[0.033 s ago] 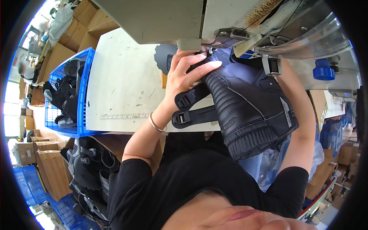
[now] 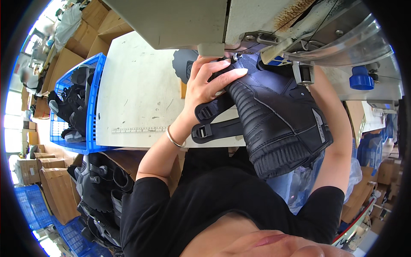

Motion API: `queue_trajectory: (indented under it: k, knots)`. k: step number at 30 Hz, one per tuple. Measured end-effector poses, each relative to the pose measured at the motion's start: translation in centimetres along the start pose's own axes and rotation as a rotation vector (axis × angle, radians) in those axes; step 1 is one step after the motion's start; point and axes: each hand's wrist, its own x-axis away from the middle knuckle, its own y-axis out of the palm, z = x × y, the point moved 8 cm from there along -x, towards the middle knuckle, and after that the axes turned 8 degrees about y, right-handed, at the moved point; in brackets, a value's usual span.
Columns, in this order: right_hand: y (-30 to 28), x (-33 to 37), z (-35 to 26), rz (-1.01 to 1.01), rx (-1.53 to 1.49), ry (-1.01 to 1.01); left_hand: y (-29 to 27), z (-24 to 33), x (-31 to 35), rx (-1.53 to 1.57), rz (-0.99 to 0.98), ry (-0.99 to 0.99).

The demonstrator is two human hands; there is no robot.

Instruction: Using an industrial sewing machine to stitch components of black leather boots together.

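Stitching seems in hand; the next move likely calls for steady guiding. One black ribbed leathery boot (image 2: pixel 274 124) lies partly beneath one cream metal machine head (image 2: pixel 184 23), two black buckled straps (image 2: pixel 224 129) reaching leftward. The left hand (image 2: pixel 203 85) holds the boot's edge, fingers narrow; the right hand is hidden, its grip untellable

Bright windows (image 2: pixel 13 115) glare at left, beyond cardboard boxes (image 2: pixel 58 188) on a pale floor (image 2: pixel 49 138); the white tabletop (image 2: pixel 132 94) stands near.
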Motion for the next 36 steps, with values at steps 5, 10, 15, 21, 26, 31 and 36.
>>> queue_trajectory:
  k: [5,10,15,21,26,31,36]
  knots:
    - [0.5,-0.9,0.1,-0.049,-0.048,-0.008,0.0,-0.2,0.1,0.025,0.004,-0.003]
    - [1.1,-1.8,0.4,-0.099,-0.100,-0.013,-0.1,-0.1,-0.3,0.017,0.009,0.004]
    - [1.6,-2.6,0.4,-0.146,-0.150,-0.021,-0.3,-0.4,-0.3,0.032,0.014,0.008]
    - [2.4,-3.4,0.2,-0.204,-0.210,-0.032,-0.3,-1.2,-0.4,0.123,-0.026,0.000]
    - [3.7,-3.9,-0.1,-0.261,-0.265,-0.046,-0.6,-1.3,-0.4,0.160,-0.061,-0.018]
    - [3.8,-3.9,0.0,-0.294,-0.321,-0.048,-0.4,-1.6,-0.9,0.169,-0.118,-0.032]
    - [5.1,-3.6,-1.9,-0.296,-0.327,-0.067,-0.5,-1.8,-0.6,0.210,-0.116,-0.069]
